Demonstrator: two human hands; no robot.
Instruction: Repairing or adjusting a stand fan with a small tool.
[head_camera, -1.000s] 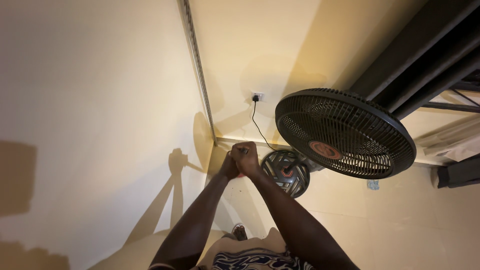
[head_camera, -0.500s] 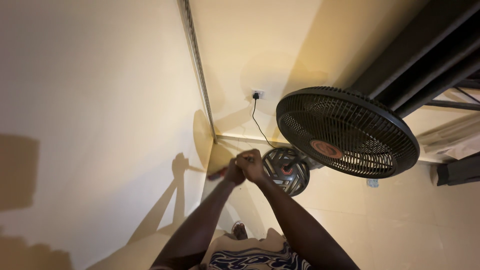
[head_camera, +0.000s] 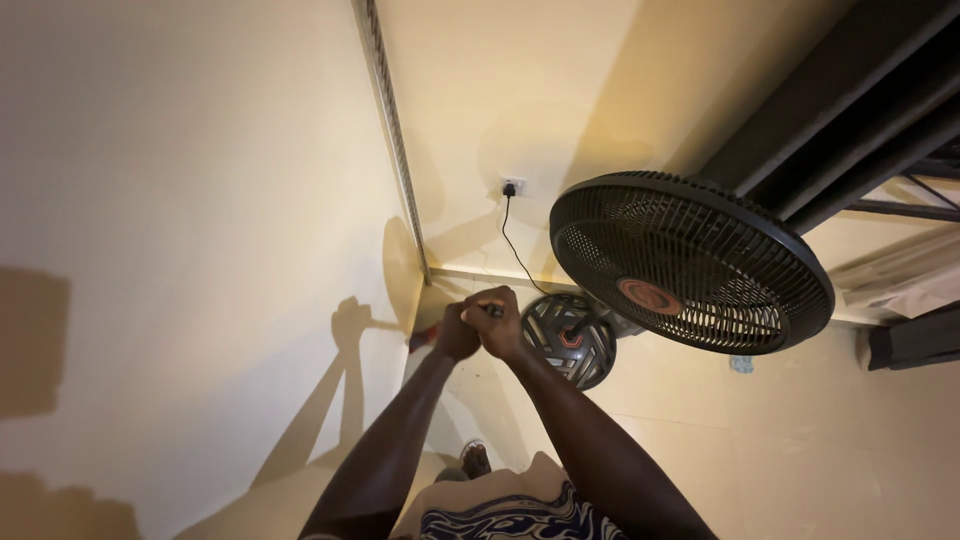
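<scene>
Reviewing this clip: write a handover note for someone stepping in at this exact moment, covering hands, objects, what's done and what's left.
Left hand: closed in a fist, with something red showing at its left edge; what it is cannot be told.
Right hand: closed around a small dark object, pressed against the left hand.
Both hands are raised above the round base of the black standing fan, near the wall corner. A black cord runs up to the wall socket.
Done: both items gripped.
Left: not clear from this view.

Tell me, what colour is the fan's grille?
Black, with a reddish-brown round badge at the centre of the fan's grille; the head view shows it.
</scene>
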